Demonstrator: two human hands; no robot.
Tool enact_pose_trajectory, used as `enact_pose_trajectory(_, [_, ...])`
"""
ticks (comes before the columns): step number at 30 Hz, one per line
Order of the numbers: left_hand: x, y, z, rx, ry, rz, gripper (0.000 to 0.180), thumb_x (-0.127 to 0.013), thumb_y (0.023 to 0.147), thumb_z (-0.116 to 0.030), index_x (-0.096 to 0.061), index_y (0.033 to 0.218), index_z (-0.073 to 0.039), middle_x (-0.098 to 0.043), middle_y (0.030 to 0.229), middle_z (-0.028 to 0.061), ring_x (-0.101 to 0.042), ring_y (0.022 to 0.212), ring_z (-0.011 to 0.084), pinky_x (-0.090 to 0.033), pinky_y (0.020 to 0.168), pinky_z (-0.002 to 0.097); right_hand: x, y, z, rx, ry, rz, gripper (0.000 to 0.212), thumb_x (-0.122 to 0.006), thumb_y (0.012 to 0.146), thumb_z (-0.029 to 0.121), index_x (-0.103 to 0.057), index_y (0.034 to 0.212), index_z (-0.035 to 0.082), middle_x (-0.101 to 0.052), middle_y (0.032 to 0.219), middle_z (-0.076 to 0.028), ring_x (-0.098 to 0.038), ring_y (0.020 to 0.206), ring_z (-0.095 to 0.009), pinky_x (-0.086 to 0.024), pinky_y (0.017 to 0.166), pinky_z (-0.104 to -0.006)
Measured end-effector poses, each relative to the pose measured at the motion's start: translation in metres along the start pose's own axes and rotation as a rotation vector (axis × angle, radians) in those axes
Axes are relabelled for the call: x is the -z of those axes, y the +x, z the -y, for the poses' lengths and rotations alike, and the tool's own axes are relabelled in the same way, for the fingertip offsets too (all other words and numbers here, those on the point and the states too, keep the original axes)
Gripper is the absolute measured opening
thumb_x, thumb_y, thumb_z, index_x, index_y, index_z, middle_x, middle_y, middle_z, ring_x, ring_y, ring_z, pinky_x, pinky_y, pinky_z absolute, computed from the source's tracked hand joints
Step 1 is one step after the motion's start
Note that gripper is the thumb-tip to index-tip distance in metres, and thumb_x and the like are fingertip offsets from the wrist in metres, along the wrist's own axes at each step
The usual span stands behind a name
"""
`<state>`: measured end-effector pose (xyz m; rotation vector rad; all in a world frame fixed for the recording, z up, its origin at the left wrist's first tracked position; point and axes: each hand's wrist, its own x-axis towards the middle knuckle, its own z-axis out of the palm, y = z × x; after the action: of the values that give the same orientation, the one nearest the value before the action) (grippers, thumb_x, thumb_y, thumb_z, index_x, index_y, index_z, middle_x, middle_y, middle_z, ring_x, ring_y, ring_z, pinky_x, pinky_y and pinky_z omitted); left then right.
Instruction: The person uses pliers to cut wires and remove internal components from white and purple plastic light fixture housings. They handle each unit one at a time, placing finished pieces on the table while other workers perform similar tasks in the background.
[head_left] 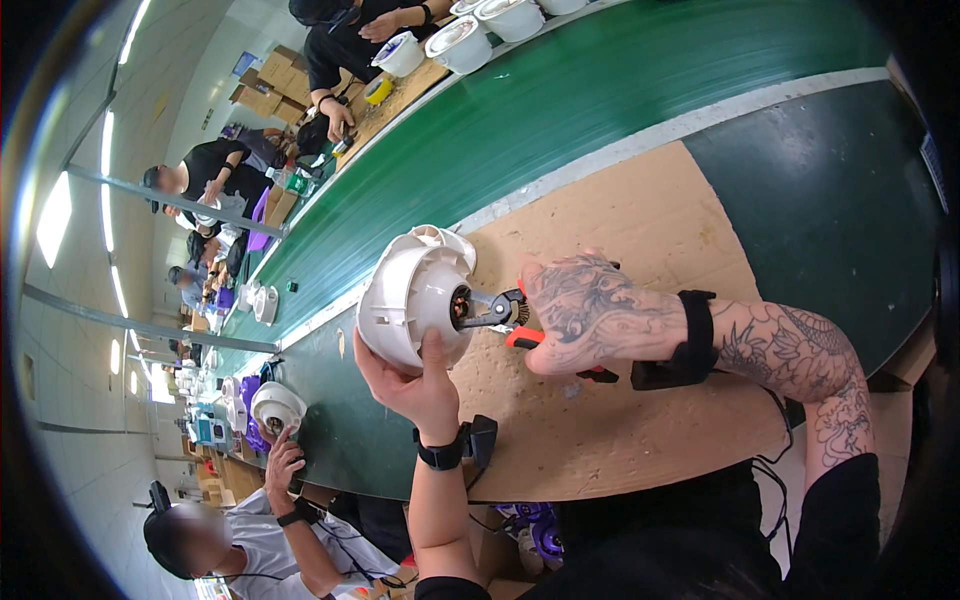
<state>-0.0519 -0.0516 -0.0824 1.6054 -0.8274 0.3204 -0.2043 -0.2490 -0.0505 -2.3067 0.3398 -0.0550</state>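
My left hand point(420, 385) grips the lower side of a white plastic appliance housing point(395, 305), tilted so that its round opening faces right. Copper-coloured parts show inside that opening. In my right hand point(590, 310) is a pair of pliers point(505, 311) with red and black handles. The dark jaws reach to the opening's rim; whether they bite on anything inside cannot be made out. My right fingers are wrapped round the handles and mostly hidden behind the back of the hand. Both wrists wear black straps with small dark boxes.
Under my hands a cardboard sheet point(640, 220) covers part of the dark green table point(810, 180). Beyond it runs a green conveyor belt point(600, 110). White housings point(460, 45) stand along its far side. A co-worker point(300, 540) at lower left holds another white housing point(278, 405); others work farther off.
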Motion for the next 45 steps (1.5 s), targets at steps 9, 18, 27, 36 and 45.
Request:
enact_pose_trajectory(9, [0.006,-0.006,0.011,-0.158,0.003,-0.083,0.089,-0.088,0.087,-0.011,-0.035,0.156,0.009,-0.053,0.148,0.0212,-0.057,0.133,0.0292,-0.046,0.113,0.0436,0.003,0.013,0.001,-0.168,0.367,0.318,0.044,-0.078,0.068,0.037,-0.066,0.081,-0.003,-0.066,0.070,-0.018,-0.066,0.064,-0.031,-0.051,0.061,-0.0449])
enact_pose_trajectory(18, [0.016,0.008,-0.007,-0.270,0.173,-0.011,0.088,-0.092,0.085,-0.022,-0.042,0.150,0.012,-0.058,0.141,0.0216,-0.060,0.127,0.0281,-0.048,0.109,0.0403,0.002,0.018,-0.006,-0.186,0.742,0.518,0.029,-0.076,0.076,0.034,-0.064,0.072,0.008,-0.057,0.067,0.000,-0.055,0.061,-0.011,-0.045,0.058,-0.0340])
enact_pose_trajectory(27, [0.028,0.003,-0.002,-0.270,0.151,-0.012,0.085,-0.090,0.087,-0.021,-0.042,0.150,0.011,-0.061,0.137,0.0208,-0.062,0.125,0.0260,-0.050,0.106,0.0385,0.013,0.006,0.025,-0.159,0.417,0.435,0.041,-0.075,0.073,0.035,-0.064,0.092,0.001,-0.064,0.076,-0.009,-0.067,0.071,-0.021,-0.053,0.066,-0.0395])
enact_pose_trajectory(36, [0.098,0.072,0.018,-0.114,0.016,-0.664,0.051,-0.071,0.101,-0.008,-0.050,0.145,0.005,-0.064,0.137,0.0152,-0.066,0.121,0.0226,-0.057,0.100,0.0349,0.026,0.018,-0.005,-0.088,0.848,0.480,0.025,-0.071,0.072,0.023,-0.058,0.087,0.008,-0.055,0.076,0.000,-0.052,0.070,-0.012,-0.041,0.065,-0.0293])
enact_pose_trajectory(45, [0.071,0.040,0.015,0.547,-0.729,0.479,0.063,-0.065,0.100,-0.022,-0.046,0.153,0.006,-0.063,0.141,0.0157,-0.065,0.126,0.0242,-0.054,0.108,0.0374,0.039,0.025,-0.021,-0.004,1.027,0.361,0.040,-0.066,0.059,0.015,-0.057,0.098,0.007,-0.050,0.082,0.002,-0.048,0.076,-0.013,-0.038,0.072,-0.0283])
